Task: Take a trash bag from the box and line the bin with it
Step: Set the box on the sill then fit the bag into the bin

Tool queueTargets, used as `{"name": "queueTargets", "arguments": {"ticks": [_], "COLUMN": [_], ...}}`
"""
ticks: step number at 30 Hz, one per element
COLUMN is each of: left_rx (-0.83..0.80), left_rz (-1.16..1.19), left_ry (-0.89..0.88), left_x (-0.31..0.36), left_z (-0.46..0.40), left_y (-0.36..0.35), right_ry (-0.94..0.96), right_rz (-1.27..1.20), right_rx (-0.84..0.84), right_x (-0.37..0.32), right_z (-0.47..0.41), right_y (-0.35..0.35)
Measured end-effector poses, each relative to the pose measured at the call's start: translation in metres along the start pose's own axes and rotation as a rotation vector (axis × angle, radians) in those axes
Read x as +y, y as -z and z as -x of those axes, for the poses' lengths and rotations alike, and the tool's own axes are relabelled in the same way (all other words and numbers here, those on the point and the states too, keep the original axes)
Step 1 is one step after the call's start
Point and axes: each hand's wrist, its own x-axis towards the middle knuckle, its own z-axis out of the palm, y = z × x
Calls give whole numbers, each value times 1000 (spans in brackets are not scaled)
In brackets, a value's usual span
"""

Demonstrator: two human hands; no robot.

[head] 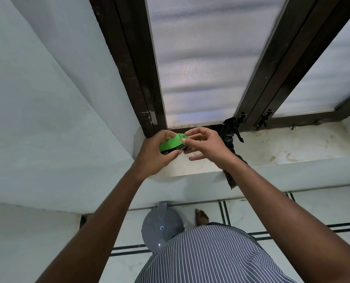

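Note:
A small green and black trash bag box is held above the white window sill. My left hand grips the box from the left and below. My right hand pinches the box's open green end flap with thumb and forefinger. A black trash bag lies on the sill just right of my hands and hangs over its front edge. The grey bin, its lid closed, stands on the floor below the sill, partly hidden by my striped shirt.
A dark-framed window with frosted panes rises behind the sill. A white wall closes the left side. White floor tiles with dark lines lie below, and my bare foot stands right of the bin.

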Motion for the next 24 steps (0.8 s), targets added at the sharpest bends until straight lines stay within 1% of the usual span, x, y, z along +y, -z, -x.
{"name": "queueTargets", "arguments": {"ticks": [3, 6, 11, 13, 14, 15, 16, 18, 19, 20, 21, 22, 23, 24], "left_rx": [-8, -8, -62, -40, 1, 68, 150, 302, 341, 363, 384, 395, 404, 392], "left_rz": [1, 11, 6, -22, -36, -42, -32, -29, -11, 69, 234, 424, 539, 552], "left_ry": [-1, -2, -56, -98, -88, -46, 23, 214, 316, 415, 519, 629, 722, 821], "left_x": [2, 2, 5, 2, -1, -5, -7, -10, -12, -16, -21, -25, -29, -31], "left_z": [1, 2, 4, 2, 1, 0, -1, -5, -8, -13, -19, -25, -30, -33], "left_y": [-2, -2, -10, -15, -19, -22, -25, -31, -34, -39, -44, -49, -54, -59], "right_ry": [12, -20, -13, -12, -25, -43, -52, -26, -10, -6, -16, -35, -58, -71], "right_rz": [47, 29, 219, 148, 93, 67, 99, 324, 431, 492, 500, 472, 441, 419], "right_rx": [2, -61, -38, -35, -15, 20, 69, 155, 179, 195, 206, 210, 207, 203], "right_x": [-3, -8, -10, -8, -6, -3, 2, 19, 29, 39, 49, 59, 67, 74], "right_z": [0, -1, -6, -9, -10, -10, -10, -6, -1, 3, 7, 10, 13, 16], "right_y": [2, 8, 7, 6, 5, 4, 2, 0, -1, 0, 2, 4, 6, 8]}}
